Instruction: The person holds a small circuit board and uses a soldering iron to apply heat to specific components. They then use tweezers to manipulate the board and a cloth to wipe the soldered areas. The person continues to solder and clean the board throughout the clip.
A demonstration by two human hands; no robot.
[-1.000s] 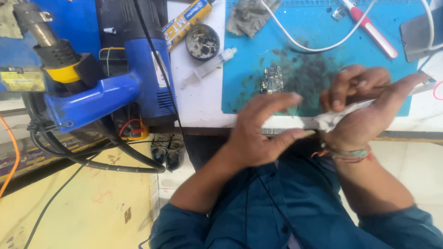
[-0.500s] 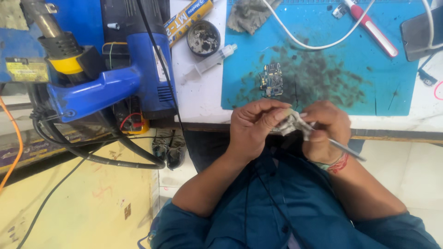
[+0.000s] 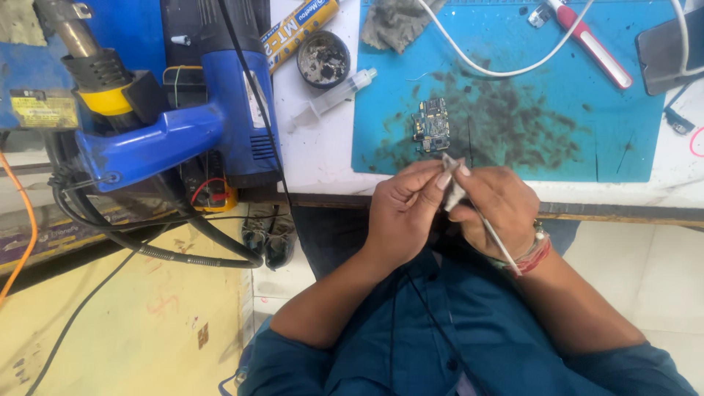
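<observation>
Grey cloth (image 3: pixel 453 192), both hands' grip pinching

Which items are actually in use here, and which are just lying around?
In use: left hand, right hand, grey wad, thin metal tool.

Lying about: circuit board, heat gun, syringe, round tin, white cable, blue mat.

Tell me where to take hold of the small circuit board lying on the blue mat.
Pinch the circuit board by its two long side edges, coming straight down from above. It lies flat on the blue mat, components facing up, so the bare edges are likely the safest grip. Both hands are busy near the table edge.
</observation>
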